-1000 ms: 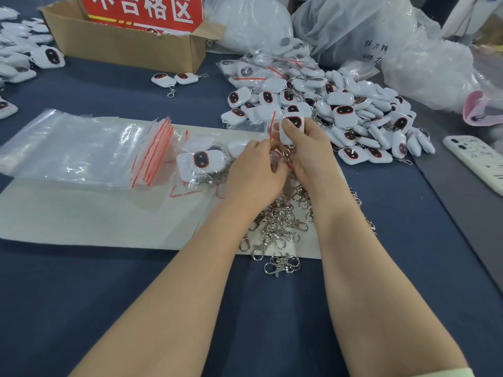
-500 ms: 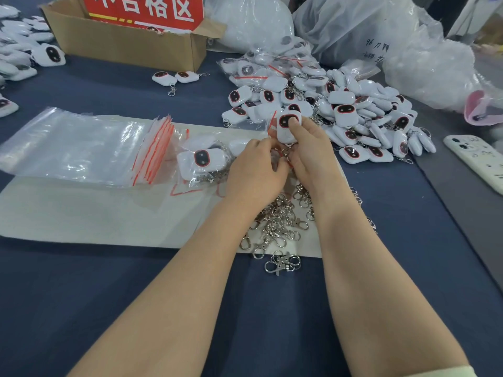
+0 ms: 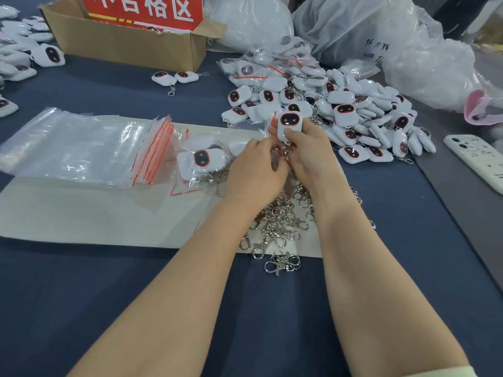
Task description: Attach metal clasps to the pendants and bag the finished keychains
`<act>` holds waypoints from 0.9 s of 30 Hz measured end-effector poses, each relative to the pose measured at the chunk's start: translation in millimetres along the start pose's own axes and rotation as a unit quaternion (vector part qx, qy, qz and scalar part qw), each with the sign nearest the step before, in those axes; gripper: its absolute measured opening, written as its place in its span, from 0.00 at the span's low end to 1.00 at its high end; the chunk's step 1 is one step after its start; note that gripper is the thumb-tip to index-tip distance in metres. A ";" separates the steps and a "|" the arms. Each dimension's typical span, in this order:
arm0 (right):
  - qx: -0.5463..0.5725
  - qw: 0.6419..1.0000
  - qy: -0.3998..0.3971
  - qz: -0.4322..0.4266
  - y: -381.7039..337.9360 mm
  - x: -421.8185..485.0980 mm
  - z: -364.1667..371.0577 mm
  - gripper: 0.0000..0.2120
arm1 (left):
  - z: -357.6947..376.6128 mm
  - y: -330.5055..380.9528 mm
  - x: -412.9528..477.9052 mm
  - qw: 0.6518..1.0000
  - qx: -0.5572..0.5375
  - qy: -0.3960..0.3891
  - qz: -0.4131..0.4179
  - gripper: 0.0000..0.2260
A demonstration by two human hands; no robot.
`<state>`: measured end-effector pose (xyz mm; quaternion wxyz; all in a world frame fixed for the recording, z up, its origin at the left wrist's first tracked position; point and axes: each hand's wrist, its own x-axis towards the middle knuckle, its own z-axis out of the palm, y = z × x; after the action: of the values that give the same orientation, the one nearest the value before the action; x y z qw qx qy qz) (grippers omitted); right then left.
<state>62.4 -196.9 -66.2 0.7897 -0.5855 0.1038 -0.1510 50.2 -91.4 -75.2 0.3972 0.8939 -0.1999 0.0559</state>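
Note:
My right hand (image 3: 309, 153) pinches a white pendant (image 3: 290, 123) with a dark, red-rimmed face, held upright above the mat. Its metal clasp (image 3: 285, 154) hangs below, between both hands. My left hand (image 3: 254, 170) is curled close against it, fingers at the clasp and the edge of a small clear bag (image 3: 270, 126) with a red strip. A heap of loose clasps (image 3: 280, 224) lies under my wrists. A bagged keychain (image 3: 202, 161) sits just left of my left hand.
A stack of clear zip bags (image 3: 81, 148) lies on the pale mat (image 3: 81, 213). A big pile of pendants (image 3: 343, 110) is behind my hands. A cardboard box (image 3: 128, 47), large plastic sacks (image 3: 353, 31) and a phone (image 3: 479, 161) ring the area.
The pendant in my right hand has shifted slightly left and tilted more upright. Both hands stay together at the clasp.

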 end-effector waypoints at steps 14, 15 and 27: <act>-0.156 0.984 0.083 -0.002 -3.8 -1.7 1.3 0.18 | 0.0 1.4 -0.3 1.000 -0.017 0.010 0.000 0.14; -0.226 0.970 0.086 -0.011 -4.8 -1.9 2.1 0.17 | 0.0 1.4 0.0 1.000 -0.023 0.018 0.000 0.14; -0.345 0.937 0.037 -0.029 -39.5 -5.0 5.7 0.05 | -11.6 18.1 -6.7 0.972 -0.148 0.145 0.106 0.13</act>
<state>55.1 -200.5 -26.8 0.5299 -0.8188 0.1616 -0.1503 37.6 -91.7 -56.7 0.5421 0.7811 -0.2395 0.1967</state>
